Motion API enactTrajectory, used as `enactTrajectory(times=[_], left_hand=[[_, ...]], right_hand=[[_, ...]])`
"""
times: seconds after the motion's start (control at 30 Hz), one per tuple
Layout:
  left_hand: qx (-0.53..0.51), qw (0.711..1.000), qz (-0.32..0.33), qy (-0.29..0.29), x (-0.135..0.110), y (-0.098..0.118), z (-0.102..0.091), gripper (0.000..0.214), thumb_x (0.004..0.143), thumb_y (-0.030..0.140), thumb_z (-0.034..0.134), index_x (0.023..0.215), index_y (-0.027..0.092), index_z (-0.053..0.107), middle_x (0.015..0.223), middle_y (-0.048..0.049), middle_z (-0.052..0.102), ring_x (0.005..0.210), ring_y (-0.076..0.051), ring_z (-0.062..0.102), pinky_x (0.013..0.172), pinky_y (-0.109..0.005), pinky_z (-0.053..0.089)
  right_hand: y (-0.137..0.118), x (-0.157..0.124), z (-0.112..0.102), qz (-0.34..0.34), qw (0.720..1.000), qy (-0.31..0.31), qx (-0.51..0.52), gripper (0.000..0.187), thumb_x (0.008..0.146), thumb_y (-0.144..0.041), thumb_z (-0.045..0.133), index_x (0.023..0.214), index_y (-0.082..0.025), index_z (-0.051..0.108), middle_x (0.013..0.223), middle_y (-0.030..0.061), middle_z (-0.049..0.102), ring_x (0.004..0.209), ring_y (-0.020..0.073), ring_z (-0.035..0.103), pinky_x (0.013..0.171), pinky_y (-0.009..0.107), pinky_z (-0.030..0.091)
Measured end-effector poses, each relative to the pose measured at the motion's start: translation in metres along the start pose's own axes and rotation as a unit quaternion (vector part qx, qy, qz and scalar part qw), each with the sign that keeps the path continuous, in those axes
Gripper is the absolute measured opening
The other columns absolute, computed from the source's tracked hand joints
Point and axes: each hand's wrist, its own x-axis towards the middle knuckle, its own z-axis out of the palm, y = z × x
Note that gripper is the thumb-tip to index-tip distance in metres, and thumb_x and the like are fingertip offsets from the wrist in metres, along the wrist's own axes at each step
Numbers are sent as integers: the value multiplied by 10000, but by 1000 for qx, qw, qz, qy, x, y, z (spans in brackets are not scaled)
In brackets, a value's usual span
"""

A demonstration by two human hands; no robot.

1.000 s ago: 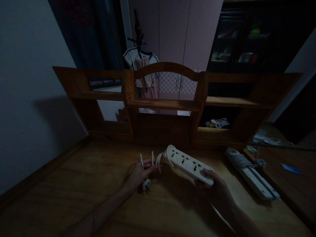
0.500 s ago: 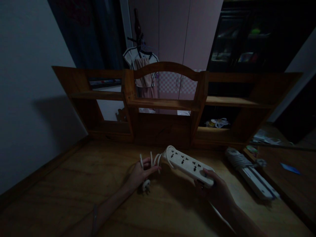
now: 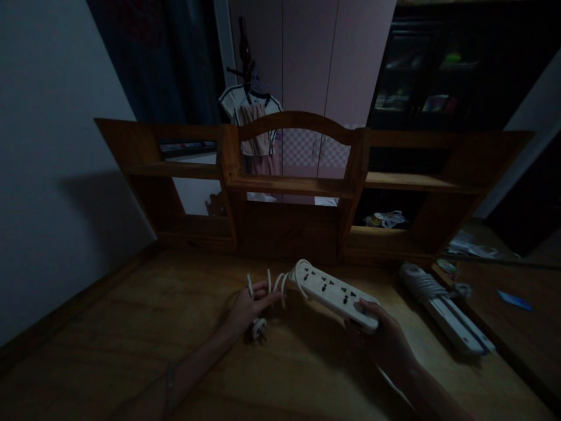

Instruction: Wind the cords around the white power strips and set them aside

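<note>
My right hand (image 3: 380, 336) grips the near end of a white power strip (image 3: 335, 290) and holds it tilted just above the wooden desk (image 3: 144, 327). Its white cord (image 3: 280, 283) loops off the strip's far end toward my left hand (image 3: 246, 310). My left hand's fingers are closed around the coiled loops of the cord. The cord's plug (image 3: 259, 329) hangs at the heel of that hand, near the desk surface.
A second white power strip (image 3: 445, 307) with its cord wound round it lies on the desk to the right. A wooden shelf unit (image 3: 298, 187) stands along the desk's back edge. A wall runs along the left. The room is dim.
Hardly anything moved. The power strip and both hands shifted very slightly; the cord loops stay in my left hand.
</note>
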Motion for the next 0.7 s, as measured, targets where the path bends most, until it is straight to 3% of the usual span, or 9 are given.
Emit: enactTrajectory(times=[0.17,0.43,0.7], left_hand=[[1,1000,12,12,-1,4,3,404,682,388,749,990,155,630,995,-95,711,922,-227,671,810,-294,510],[6,999,40,25,1,-1,4,406,684,360,736,1009,154,609,1008,-90,694,914,-220,661,843,-330,513],[1,998,61,-4,2,-4,4,343,805,389,613,1048,157,541,780,-38,682,732,-165,648,711,-264,498]], right_hand=[[1,0,-2,10,1000,27,-10,267,767,-410,666,797,-171,551,572,7,552,466,122,471,419,228,356],[4,-1,-2,34,999,31,-2,261,791,-403,649,781,-156,567,559,8,557,458,127,488,416,231,374],[3,-3,3,31,998,61,14,212,753,-332,707,756,-159,584,620,14,604,513,130,544,446,221,426]])
